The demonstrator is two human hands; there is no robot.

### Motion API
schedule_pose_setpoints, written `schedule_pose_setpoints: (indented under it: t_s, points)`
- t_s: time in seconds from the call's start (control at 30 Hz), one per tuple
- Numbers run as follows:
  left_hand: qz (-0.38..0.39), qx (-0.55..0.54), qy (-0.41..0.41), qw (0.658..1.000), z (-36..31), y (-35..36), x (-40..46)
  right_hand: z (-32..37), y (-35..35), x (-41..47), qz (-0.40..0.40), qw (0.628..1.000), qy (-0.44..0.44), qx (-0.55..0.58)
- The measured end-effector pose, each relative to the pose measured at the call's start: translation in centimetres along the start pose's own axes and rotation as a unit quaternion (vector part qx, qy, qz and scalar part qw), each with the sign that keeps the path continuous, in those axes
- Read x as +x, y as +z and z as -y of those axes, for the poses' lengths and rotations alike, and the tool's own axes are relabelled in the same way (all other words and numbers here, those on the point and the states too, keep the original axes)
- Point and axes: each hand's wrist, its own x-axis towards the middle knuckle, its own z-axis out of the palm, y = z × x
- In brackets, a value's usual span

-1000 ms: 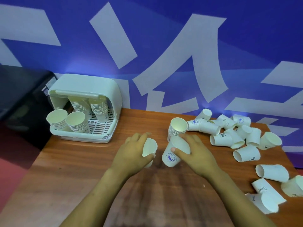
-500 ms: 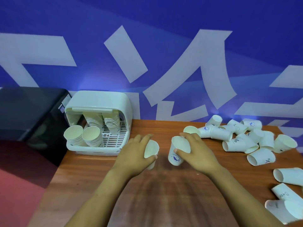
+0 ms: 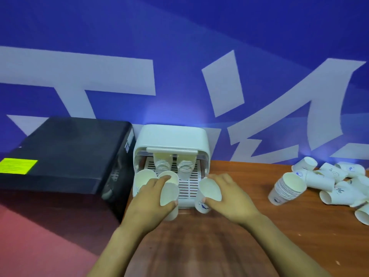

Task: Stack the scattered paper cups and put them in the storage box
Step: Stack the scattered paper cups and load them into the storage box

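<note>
Four cup stacks sit in the storage box (image 3: 171,136): two at the back, two at the front. One more stack (image 3: 287,189) leans on the table (image 3: 299,236), beside a loose pile (image 3: 339,182), too jumbled to count. Your left hand (image 3: 148,204) grips one cup (image 3: 169,195); your right hand (image 3: 229,198) grips another cup (image 3: 206,196), both just before the box's open front.

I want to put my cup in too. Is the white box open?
Open. The storage box shows its front uncovered, with cup stacks visible inside.
</note>
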Motion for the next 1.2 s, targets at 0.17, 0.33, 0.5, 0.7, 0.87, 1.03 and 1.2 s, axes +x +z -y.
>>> schedule_pose_setpoints:
  t_s: [0.17,0.33,0.5,0.7,0.87,1.03,1.2]
  points:
    - [-0.020,-0.021,-0.007,1.000,4.0,-2.9,0.5,2.9,2.4,1.1,-0.003,1.000,0.008,-0.001]
    - [-0.061,-0.025,0.003,0.998,5.9,-5.4,2.0,5.4,2.7,2.9,-0.031,0.999,-0.019,0.006]
    - [-0.107,-0.040,0.011,0.993,6.0,-6.2,3.5,7.1,3.0,4.9,-0.072,0.996,-0.039,0.018]
    - [-0.109,-0.037,0.013,0.993,6.6,-5.0,4.8,7.7,4.9,6.2,-0.083,0.994,-0.043,0.051]
    - [-0.104,-0.029,0.016,0.994,7.4,-3.6,5.0,7.3,6.2,6.9,-0.070,0.995,-0.046,0.045]
    - [-0.075,-0.027,0.012,0.997,8.7,-2.3,5.9,7.2,7.5,8.0,-0.049,0.998,-0.040,0.027]
    - [-0.064,-0.022,0.007,0.998,9.6,-1.0,6.6,6.7,8.8,9.1,-0.022,0.999,-0.037,-0.010]
